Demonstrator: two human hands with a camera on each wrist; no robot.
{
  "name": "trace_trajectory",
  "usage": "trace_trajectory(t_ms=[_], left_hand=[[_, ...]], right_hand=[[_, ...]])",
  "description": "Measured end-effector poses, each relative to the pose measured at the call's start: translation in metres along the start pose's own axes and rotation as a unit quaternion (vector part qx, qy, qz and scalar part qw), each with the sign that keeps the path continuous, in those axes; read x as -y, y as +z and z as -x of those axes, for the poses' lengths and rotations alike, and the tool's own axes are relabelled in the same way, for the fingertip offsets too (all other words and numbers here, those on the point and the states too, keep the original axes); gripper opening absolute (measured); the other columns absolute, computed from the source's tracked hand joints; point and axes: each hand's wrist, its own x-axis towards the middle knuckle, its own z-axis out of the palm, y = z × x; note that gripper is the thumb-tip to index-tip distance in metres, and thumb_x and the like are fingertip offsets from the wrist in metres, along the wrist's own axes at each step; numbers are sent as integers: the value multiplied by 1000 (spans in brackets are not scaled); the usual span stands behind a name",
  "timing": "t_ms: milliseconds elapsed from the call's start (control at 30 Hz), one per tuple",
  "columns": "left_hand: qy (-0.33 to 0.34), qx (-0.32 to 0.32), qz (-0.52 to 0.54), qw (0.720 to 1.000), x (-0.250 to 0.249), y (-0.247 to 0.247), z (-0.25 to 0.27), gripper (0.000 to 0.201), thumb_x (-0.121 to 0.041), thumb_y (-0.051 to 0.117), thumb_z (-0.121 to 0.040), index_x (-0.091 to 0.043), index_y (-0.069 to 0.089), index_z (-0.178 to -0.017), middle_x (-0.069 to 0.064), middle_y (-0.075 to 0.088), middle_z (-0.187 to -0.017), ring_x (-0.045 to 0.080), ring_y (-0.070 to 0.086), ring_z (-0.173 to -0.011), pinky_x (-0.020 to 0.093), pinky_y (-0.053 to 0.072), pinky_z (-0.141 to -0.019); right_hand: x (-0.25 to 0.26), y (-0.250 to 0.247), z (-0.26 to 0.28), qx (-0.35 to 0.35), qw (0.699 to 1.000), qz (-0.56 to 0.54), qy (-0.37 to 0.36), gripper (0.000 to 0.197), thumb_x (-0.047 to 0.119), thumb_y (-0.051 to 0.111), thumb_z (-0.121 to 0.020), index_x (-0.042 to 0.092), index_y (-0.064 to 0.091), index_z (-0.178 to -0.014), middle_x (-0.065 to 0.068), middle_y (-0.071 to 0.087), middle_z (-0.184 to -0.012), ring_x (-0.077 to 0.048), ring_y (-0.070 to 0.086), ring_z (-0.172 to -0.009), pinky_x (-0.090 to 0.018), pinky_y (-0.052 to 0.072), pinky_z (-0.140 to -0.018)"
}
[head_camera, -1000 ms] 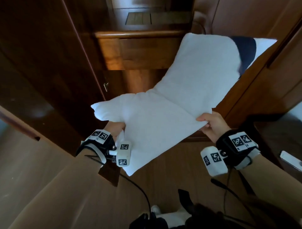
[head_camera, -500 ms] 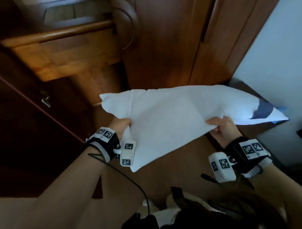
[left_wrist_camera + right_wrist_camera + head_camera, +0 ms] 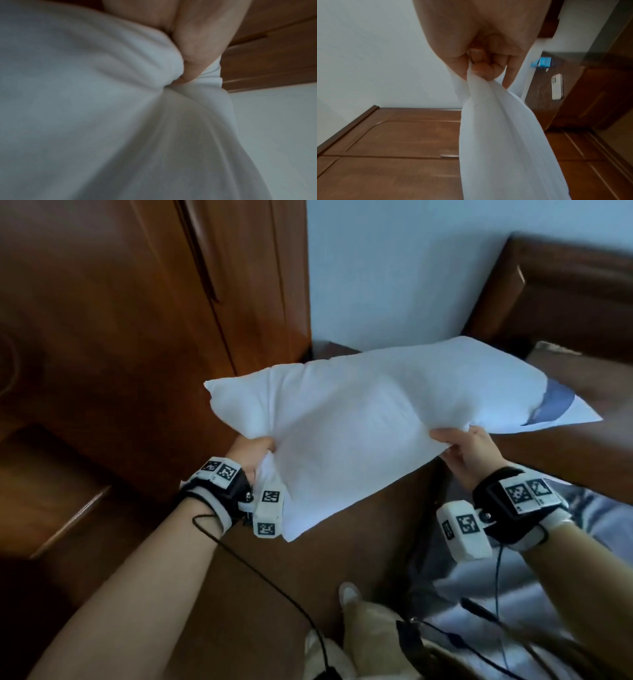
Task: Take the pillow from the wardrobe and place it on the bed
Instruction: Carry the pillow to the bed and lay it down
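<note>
The white pillow (image 3: 373, 419) hung in the air beside the wardrobe (image 3: 137, 320), pinched along its near edge by the left hand (image 3: 251, 451) and right hand (image 3: 469, 453), its bulk stretching away from both.

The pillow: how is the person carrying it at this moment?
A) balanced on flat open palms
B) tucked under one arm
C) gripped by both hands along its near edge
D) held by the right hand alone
C: the left hand and the right hand each bunch the cover of the white pillow along its near edge, holding it in the air.
</note>
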Motion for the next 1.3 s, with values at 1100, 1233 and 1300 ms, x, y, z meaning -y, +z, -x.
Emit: trace_trajectory(t_ms=[1100, 1233, 1300], left_hand=[[118, 266, -47, 956, 39, 458, -101, 12, 4, 56, -78, -6, 54, -73, 9, 61, -78, 27, 60, -90, 39, 51, -89], [115, 260, -18, 959, 84, 519, -118, 21, 3, 58, -76, -16, 55, -68, 3, 60, -73, 25, 61, -84, 38, 50, -90], [98, 252, -8, 963, 106, 543, -118, 23, 6, 58, -75, -17, 57, -70, 4, 63, -76, 25, 63, -83, 38, 52, -89]], right_hand=[[-131, -369, -93, -267, 953, -61, -128, 28, 8, 67, -71, 33, 75, -61, 12, 71, -62, -1, 68, -61, -19, 57, -62], [-167, -424, -116, -250, 958, -21, -139, 35, 2, 62, -76, 28, 74, -55, 14, 71, -60, 3, 67, -63, -17, 53, -71], [-179, -447, -122, -242, 963, -10, -114, 35, 3, 63, -77, 27, 74, -54, 14, 71, -59, 3, 67, -64, -17, 53, -74]])
